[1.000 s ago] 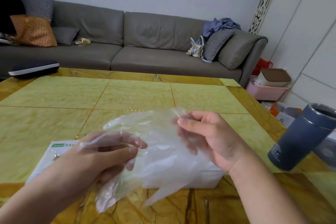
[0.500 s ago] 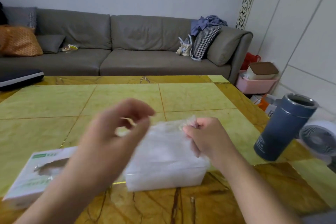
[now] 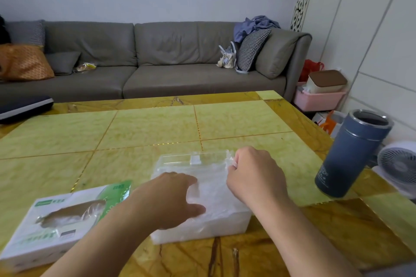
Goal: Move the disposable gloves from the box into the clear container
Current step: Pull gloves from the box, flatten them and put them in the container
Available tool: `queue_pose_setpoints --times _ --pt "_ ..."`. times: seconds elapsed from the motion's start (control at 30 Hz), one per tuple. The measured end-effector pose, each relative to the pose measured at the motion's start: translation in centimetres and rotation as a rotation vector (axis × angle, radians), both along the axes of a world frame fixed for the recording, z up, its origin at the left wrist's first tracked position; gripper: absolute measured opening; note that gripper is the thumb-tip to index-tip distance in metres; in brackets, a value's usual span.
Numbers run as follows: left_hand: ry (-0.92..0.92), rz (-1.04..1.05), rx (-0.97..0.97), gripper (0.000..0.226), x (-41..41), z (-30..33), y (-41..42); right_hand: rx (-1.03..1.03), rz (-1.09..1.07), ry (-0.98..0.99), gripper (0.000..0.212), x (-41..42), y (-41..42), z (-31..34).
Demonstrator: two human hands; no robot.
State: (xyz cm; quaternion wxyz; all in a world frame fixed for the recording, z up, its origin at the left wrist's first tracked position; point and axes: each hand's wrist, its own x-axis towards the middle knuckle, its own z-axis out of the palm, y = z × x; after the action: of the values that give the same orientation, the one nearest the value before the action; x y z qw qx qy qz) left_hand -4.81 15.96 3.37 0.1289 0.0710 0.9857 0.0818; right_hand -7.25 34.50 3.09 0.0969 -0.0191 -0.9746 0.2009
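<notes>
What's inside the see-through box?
Clear plastic gloves fill the container. The left hand presses them down; the right hand pinches an edge. The hands cover what lies beneath them.

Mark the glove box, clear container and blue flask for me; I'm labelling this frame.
glove box [image 3: 33, 238]: head view, its white top face.
clear container [image 3: 216, 225]: head view, its front wall.
blue flask [image 3: 351, 155]: head view, middle of its body.

Our left hand [image 3: 171, 200] covers part of the gloves [image 3: 216, 191]; the box [image 3: 56, 220] print is too blurred to read, and the fan [image 3: 398, 166] is cropped at right.
</notes>
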Motion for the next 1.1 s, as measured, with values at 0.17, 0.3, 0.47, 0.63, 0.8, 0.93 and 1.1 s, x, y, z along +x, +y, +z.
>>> queue_pose_setpoints --times 0.17,0.3,0.47,0.63,0.8,0.93,1.1 --pt "-0.061 0.016 -0.002 0.063 -1.1 -0.4 0.3 0.116 -0.004 -0.129 0.02 0.5 -0.5 0.9" --pt "-0.015 0.037 0.007 0.053 -1.7 -1.2 0.4 0.132 0.014 -0.068 0.068 0.8 -0.7 1.0" --pt "-0.018 0.019 -0.004 0.05 -1.8 -1.5 0.4 0.096 0.373 -0.05 0.027 1.7 -1.5 2.5" --pt "-0.023 -0.007 -0.025 0.057 -1.7 -1.2 0.3 0.239 0.407 -0.335 0.016 2.0 -1.8 1.9" --pt "-0.112 -0.062 -0.01 0.066 -1.1 0.3 -0.3 0.394 0.364 -0.44 0.027 2.1 -2.0 2.8" --pt "-0.093 -0.085 -0.06 0.075 -0.2 2.5 -0.4 0.526 0.395 -0.522 0.025 1.3 -3.1 3.6" --pt "0.209 -0.18 -0.115 0.058 0.8 3.8 0.8 0.591 0.418 -0.678 0.021 0.3 -4.1 3.9"
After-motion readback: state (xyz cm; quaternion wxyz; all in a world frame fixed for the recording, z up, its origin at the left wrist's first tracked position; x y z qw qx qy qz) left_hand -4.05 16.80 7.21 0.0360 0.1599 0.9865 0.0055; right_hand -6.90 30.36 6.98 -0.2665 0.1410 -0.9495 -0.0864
